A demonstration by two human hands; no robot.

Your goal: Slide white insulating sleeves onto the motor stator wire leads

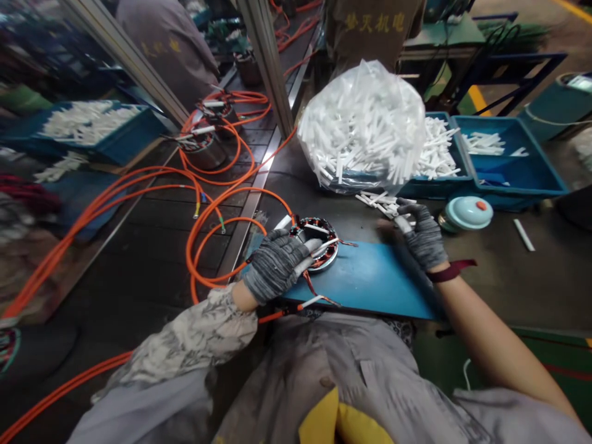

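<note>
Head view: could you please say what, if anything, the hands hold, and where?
The left hand apparently pinches a thin white tube by its left end; whether the right hand holds anything cannot be told.

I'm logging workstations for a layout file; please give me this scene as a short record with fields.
Left hand: grey-gloved, at the round metal ring wound with copper wire
Right hand: grey-gloved, by loose slim white tubes; grip unclear
Under the ring: flat blue sheet
Beyond: clear plastic bag of white tubes, rectangular blue plastic bins
Beside right hand: round pale-blue lidded container
Left side: orange cables, some looped
</note>
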